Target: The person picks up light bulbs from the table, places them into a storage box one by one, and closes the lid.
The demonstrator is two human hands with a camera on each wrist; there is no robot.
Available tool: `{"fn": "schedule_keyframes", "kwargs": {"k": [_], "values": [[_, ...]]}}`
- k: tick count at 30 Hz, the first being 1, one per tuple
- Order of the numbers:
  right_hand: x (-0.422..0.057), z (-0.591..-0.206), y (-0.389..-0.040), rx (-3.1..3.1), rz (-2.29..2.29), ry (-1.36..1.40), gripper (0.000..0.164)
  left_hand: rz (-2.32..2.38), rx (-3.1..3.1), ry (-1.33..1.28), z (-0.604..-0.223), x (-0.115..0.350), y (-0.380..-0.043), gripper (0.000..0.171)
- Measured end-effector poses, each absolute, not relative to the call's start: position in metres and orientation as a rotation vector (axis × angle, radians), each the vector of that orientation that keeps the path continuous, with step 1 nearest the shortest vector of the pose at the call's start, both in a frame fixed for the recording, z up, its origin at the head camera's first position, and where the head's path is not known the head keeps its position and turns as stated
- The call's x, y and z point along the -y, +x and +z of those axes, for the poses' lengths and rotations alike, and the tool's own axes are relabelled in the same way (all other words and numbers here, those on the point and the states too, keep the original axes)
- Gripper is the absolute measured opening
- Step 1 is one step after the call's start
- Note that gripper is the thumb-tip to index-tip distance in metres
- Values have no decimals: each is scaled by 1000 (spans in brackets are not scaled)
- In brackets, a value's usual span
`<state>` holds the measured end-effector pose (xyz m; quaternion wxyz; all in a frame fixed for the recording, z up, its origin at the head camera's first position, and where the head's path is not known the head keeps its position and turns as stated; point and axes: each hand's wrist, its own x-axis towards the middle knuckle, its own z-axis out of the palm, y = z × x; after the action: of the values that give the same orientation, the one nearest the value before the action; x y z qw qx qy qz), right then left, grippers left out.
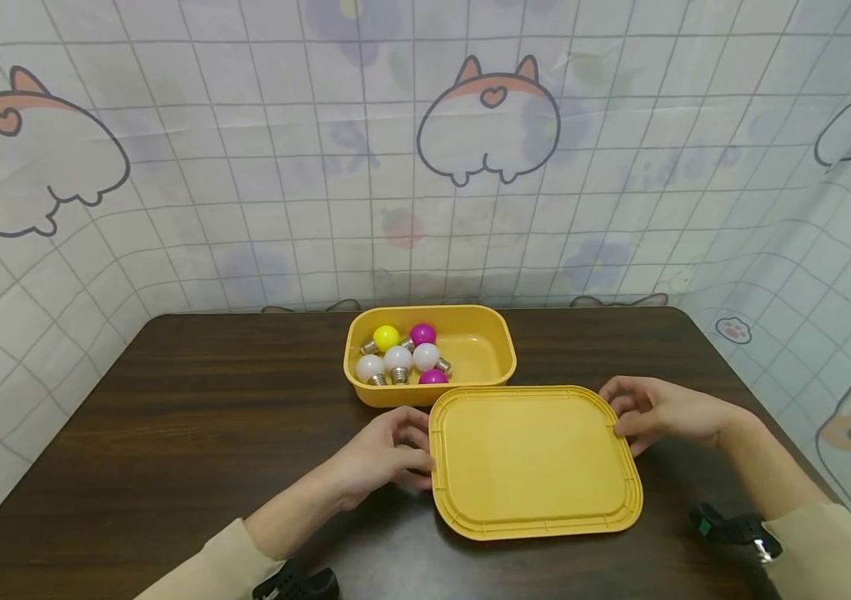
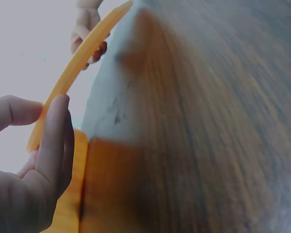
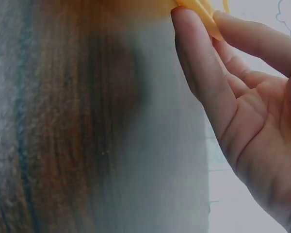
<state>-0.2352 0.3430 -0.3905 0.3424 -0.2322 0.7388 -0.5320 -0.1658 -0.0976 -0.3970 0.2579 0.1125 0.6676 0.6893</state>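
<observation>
A yellow rectangular lid [image 1: 533, 462] with rounded corners is held between both hands, raised off the table in the left wrist view. My left hand [image 1: 387, 454] pinches its left edge between thumb and fingers. At the opposite edge, my right hand [image 1: 653, 410] pinches the lid the same way. Just behind it stands a yellow box [image 1: 488, 354] without a cover. Inside the box lie several light bulbs: white ones [image 1: 398, 358], a yellow one [image 1: 386, 337] and magenta ones [image 1: 422, 334], mostly towards the left. The lid's near-box edge overlaps the box's front right in the head view.
The dark wood-grain table [image 1: 192, 417] extends on both sides of the box. A light tiled-pattern cloth with cartoon animals [image 1: 488, 125] hangs behind the table and along its sides. Black straps [image 1: 736, 531] sit at both wrists.
</observation>
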Motion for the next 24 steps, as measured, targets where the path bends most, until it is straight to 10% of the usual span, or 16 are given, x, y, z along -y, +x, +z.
{"fn": "schedule_keyframes", "kwargs": {"k": [24], "values": [[-336, -363, -243, -1906, -1568, -659, 40, 2065, -1757, 251, -365, 106, -171, 56]]}}
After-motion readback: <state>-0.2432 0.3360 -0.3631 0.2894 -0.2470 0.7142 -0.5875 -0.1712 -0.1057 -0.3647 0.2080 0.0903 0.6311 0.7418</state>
